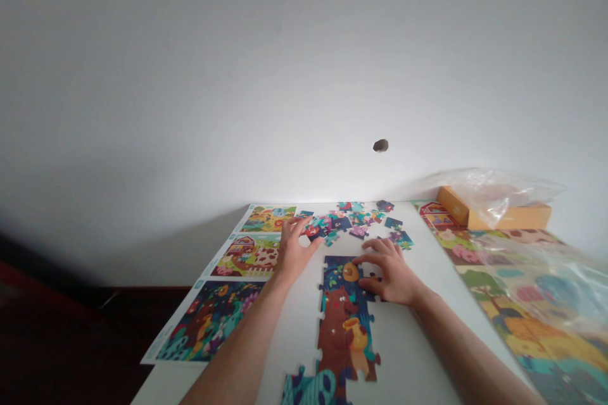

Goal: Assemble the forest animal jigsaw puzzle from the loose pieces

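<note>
A partly joined jigsaw puzzle (338,323) lies on the white table, showing a brown bear with a yellow honey pot against dark blue. My right hand (392,272) rests over its upper right edge, fingers spread, thumb and forefinger touching the pieces. Partly under that hand is a dark puzzle piece (376,296); whether it is locked in, I cannot tell. Farther back, my left hand (294,250) is at the left side of a pile of loose puzzle pieces (341,223). Its thumb and fingers are apart, near a red and blue piece (311,229).
Along the left edge lies a sheet of printed pictures (202,288), partly behind my left forearm. On the right are a colourful farm picture (508,291), an orange-yellow box (520,217) and clear plastic bags (498,190). A wall with a hole (380,145) closes off the back.
</note>
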Demonstrator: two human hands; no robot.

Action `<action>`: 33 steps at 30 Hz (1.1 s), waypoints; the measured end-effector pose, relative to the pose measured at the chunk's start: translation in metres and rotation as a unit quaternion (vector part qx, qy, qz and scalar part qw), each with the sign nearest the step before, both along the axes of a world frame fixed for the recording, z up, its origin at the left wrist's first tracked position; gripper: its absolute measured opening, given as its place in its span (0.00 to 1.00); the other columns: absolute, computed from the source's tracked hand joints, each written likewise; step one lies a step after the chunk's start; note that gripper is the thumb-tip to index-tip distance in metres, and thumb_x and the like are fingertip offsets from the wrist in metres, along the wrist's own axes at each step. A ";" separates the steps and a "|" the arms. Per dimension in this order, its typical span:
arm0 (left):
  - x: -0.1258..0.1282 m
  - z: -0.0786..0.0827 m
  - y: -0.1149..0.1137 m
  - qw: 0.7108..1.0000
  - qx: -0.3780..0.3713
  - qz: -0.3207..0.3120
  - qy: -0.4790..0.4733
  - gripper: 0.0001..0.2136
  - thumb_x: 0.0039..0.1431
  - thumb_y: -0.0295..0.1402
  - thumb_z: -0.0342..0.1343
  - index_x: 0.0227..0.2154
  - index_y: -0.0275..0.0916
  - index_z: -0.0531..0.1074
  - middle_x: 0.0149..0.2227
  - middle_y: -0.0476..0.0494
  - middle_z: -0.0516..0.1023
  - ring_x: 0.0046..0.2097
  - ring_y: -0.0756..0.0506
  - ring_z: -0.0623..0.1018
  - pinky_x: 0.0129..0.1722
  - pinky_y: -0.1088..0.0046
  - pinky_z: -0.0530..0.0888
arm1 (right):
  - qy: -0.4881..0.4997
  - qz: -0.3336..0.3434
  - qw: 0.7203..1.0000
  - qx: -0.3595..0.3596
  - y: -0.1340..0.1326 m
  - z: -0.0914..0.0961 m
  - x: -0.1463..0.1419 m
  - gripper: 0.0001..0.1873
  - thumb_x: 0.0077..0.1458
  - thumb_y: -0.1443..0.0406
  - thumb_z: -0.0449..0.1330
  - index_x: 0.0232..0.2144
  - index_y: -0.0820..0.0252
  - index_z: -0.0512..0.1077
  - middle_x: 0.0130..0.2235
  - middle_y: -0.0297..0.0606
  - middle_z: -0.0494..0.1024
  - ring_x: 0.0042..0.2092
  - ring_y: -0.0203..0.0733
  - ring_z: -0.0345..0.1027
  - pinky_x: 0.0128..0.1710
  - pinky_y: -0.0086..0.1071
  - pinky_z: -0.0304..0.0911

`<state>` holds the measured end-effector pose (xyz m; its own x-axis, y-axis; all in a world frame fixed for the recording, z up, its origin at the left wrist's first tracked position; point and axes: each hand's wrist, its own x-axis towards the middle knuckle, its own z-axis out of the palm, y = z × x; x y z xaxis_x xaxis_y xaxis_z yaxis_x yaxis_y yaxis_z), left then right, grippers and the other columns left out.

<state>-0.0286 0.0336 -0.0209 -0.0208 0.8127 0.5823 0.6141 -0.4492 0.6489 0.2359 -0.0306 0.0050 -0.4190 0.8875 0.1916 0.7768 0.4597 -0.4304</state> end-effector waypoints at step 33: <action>0.000 -0.004 -0.003 0.985 -0.073 -0.044 0.147 0.26 0.51 0.29 0.63 0.55 0.46 0.69 0.48 0.43 0.73 0.52 0.42 0.71 0.55 0.61 0.68 | 0.021 -0.124 0.991 0.045 0.005 -0.005 0.004 0.15 0.57 0.54 0.57 0.44 0.46 0.76 0.52 0.38 0.73 0.54 0.52 0.61 0.52 0.48 0.54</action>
